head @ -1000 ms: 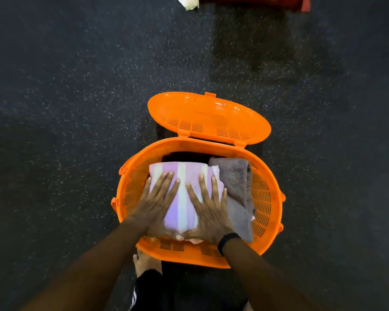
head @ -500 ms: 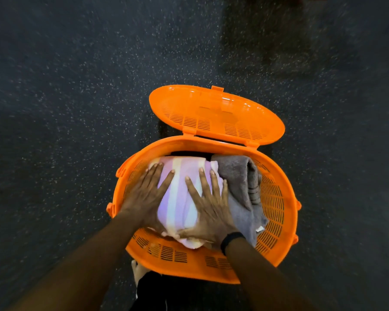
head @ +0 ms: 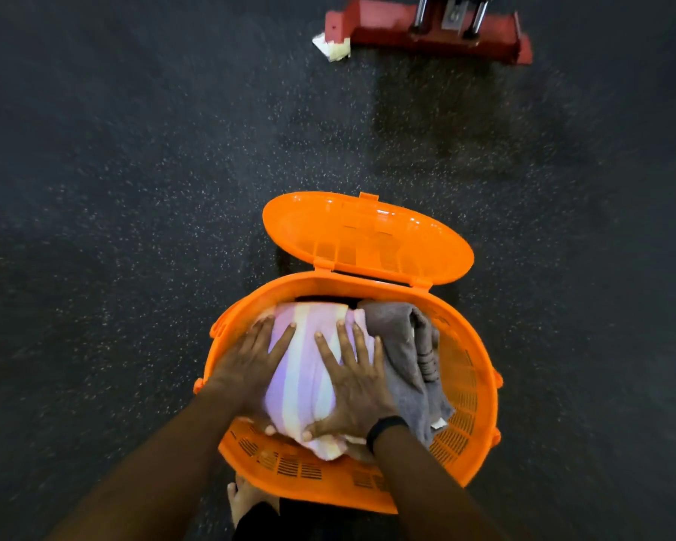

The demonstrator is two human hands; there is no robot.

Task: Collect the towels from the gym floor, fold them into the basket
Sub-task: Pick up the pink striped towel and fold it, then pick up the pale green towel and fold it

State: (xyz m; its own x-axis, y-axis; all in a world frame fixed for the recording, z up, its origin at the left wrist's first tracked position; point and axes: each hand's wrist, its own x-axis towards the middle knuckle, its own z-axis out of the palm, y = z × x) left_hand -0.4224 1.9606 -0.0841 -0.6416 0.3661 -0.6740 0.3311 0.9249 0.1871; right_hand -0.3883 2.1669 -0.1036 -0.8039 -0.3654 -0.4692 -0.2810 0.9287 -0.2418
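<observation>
Two hands lie flat on the striped towel (head: 309,369) inside the basket (head: 471,388). The left hand (head: 250,369) covers the towel's left edge, and the right hand (head: 354,388) covers its right half. The fingers of both hands are straight and spread wide. They press and grip nothing. This posture most likely compacts the folded towel so that it sits low in the left part of the basket. A grey towel (head: 402,345) fills the right part and touches the striped towel. The lid (head: 367,238) stands open on its hinge at the far rim, which keeps the opening free for loading. A white item (head: 332,46), possibly another towel, lies on the floor (head: 114,189) beside a red machine base (head: 426,29), well apart from the basket

Compared with half a second ago, both hands hold the same flat press on the striped towel. The head has tilted up: the basket sits lower in view, and the red base and white item now appear at the top
</observation>
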